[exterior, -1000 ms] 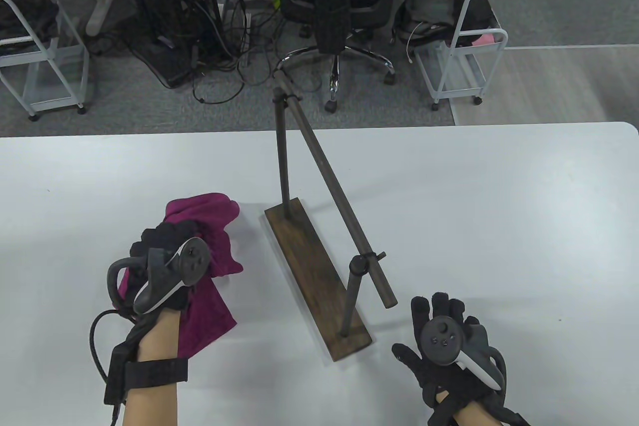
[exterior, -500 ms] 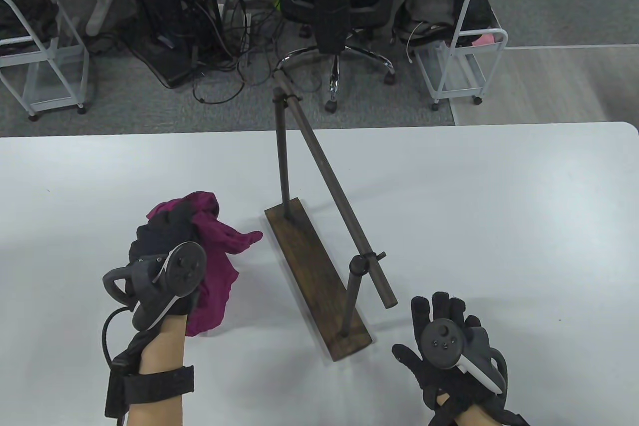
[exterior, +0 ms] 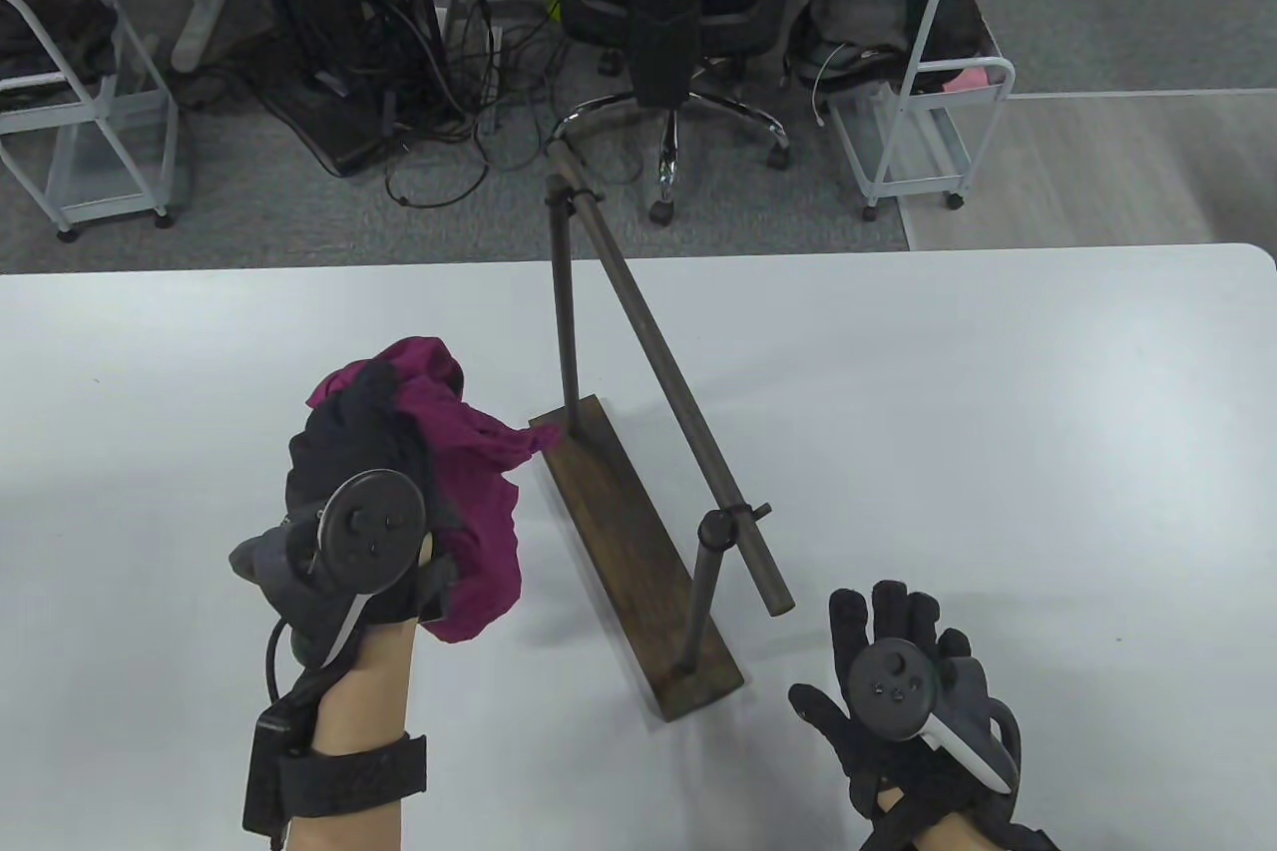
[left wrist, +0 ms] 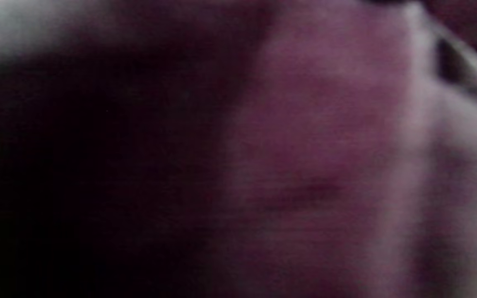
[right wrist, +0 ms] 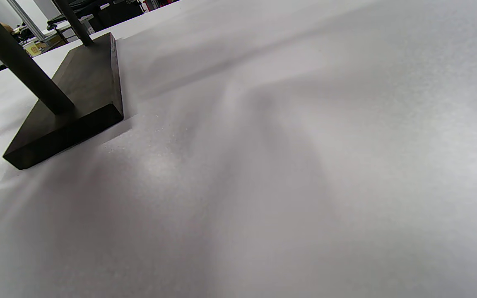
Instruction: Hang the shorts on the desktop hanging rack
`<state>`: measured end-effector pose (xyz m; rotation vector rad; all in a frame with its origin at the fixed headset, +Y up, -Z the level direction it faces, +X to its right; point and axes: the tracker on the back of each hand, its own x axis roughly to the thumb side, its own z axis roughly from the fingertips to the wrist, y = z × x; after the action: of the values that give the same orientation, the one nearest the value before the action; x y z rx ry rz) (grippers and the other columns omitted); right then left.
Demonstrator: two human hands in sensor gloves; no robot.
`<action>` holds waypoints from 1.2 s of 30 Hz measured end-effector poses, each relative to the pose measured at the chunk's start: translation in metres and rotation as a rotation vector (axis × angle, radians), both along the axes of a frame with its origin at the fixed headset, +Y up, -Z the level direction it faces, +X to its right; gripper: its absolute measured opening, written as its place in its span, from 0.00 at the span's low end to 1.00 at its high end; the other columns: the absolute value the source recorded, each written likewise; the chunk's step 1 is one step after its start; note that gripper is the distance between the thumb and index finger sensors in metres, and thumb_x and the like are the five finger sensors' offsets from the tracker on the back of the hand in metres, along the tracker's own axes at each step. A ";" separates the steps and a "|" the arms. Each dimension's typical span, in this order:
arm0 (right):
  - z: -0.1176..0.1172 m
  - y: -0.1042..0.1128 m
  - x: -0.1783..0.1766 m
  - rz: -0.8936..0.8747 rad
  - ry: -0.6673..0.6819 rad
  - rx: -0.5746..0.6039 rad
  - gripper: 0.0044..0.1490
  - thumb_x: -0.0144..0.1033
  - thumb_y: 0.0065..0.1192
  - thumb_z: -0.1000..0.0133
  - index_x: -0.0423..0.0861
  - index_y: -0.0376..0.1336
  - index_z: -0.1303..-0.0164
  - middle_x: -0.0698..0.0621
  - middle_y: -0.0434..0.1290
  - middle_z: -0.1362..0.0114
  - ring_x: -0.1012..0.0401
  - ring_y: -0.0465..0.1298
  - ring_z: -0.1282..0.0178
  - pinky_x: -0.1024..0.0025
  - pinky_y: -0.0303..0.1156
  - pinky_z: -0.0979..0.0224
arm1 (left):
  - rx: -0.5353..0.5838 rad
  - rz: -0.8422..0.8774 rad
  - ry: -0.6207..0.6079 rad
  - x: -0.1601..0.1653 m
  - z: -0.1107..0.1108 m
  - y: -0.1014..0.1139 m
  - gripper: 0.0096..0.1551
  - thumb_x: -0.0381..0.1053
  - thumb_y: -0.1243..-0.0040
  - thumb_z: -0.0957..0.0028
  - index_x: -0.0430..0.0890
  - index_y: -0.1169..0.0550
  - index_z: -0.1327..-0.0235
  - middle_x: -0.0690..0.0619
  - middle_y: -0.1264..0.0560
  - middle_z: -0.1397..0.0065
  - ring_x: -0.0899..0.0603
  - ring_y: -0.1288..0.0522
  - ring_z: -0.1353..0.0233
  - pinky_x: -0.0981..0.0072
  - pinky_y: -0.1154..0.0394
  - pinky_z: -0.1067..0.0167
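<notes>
Beside wooden rack [exterior: 638,532], left hand [exterior: 349,482] grips crumpled, seemingly soft magenta shorts [exterior: 469,492].

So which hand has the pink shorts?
The left hand grips the bunched magenta shorts, lifted beside the rack. The right hand holds nothing; its fingers are spread over the table.

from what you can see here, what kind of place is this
Most likely an office or lab workspace used for recording. Beyond the white table stand a black swivel office chair, a computer tower with tangled cables on grey carpet, and white metal carts.
</notes>
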<state>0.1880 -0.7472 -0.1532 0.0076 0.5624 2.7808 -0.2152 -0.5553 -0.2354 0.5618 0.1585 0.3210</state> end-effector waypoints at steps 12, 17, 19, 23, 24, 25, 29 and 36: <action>0.000 0.001 0.003 -0.001 -0.023 0.003 0.55 0.68 0.36 0.41 0.62 0.09 0.33 0.50 0.05 0.25 0.46 0.10 0.21 0.37 0.11 0.25 | 0.219 0.291 -0.030 0.002 0.010 0.036 0.22 0.45 0.49 0.31 0.48 0.33 0.25 0.34 0.28 0.34 0.40 0.21 0.47 0.57 0.19 0.50; 0.000 0.001 0.004 -0.003 -0.029 0.003 0.55 0.68 0.36 0.41 0.62 0.09 0.33 0.50 0.05 0.25 0.46 0.10 0.22 0.37 0.11 0.25 | 0.306 0.408 -0.077 0.008 0.013 0.053 0.22 0.45 0.49 0.31 0.47 0.34 0.24 0.34 0.29 0.33 0.40 0.22 0.46 0.56 0.19 0.48; 0.000 0.001 0.004 -0.002 -0.031 0.003 0.55 0.68 0.36 0.41 0.62 0.09 0.33 0.50 0.05 0.25 0.46 0.10 0.22 0.37 0.11 0.25 | 0.348 0.457 -0.100 0.012 0.014 0.061 0.22 0.45 0.49 0.30 0.48 0.35 0.24 0.34 0.30 0.32 0.40 0.22 0.45 0.56 0.20 0.48; -0.001 0.001 0.004 -0.002 -0.031 0.004 0.55 0.68 0.36 0.41 0.62 0.09 0.33 0.50 0.05 0.25 0.46 0.10 0.22 0.37 0.11 0.25 | 0.408 0.526 -0.147 0.020 0.015 0.075 0.23 0.45 0.50 0.30 0.47 0.36 0.23 0.34 0.31 0.32 0.40 0.22 0.44 0.56 0.20 0.46; -0.001 0.001 0.004 -0.002 -0.031 0.005 0.55 0.68 0.36 0.41 0.62 0.09 0.33 0.50 0.05 0.25 0.46 0.10 0.22 0.37 0.11 0.25 | 0.422 0.551 -0.161 0.022 0.015 0.079 0.23 0.45 0.50 0.30 0.47 0.36 0.23 0.34 0.31 0.31 0.40 0.22 0.43 0.56 0.20 0.46; -0.001 0.001 0.004 -0.002 -0.032 0.005 0.55 0.68 0.36 0.41 0.62 0.09 0.33 0.50 0.05 0.25 0.46 0.10 0.22 0.37 0.11 0.25 | 0.438 0.578 -0.177 0.025 0.015 0.083 0.24 0.45 0.50 0.30 0.47 0.37 0.22 0.34 0.31 0.31 0.40 0.22 0.43 0.56 0.20 0.46; -0.001 0.001 0.004 -0.004 -0.034 0.003 0.55 0.68 0.36 0.41 0.62 0.09 0.33 0.50 0.05 0.25 0.46 0.10 0.22 0.37 0.11 0.25 | 0.501 0.694 -0.277 0.034 0.013 0.095 0.24 0.45 0.50 0.29 0.48 0.37 0.22 0.34 0.32 0.29 0.39 0.22 0.40 0.54 0.19 0.42; -0.001 0.001 0.005 -0.006 -0.040 0.002 0.55 0.68 0.36 0.41 0.62 0.09 0.33 0.50 0.05 0.25 0.46 0.10 0.21 0.37 0.11 0.24 | 0.558 0.736 -0.518 0.059 0.004 0.113 0.24 0.44 0.50 0.29 0.50 0.37 0.21 0.36 0.33 0.25 0.40 0.21 0.33 0.54 0.18 0.36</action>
<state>0.1931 -0.7460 -0.1545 -0.0461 0.5482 2.7687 -0.1567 -0.4427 -0.2310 0.9410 -0.2483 1.2367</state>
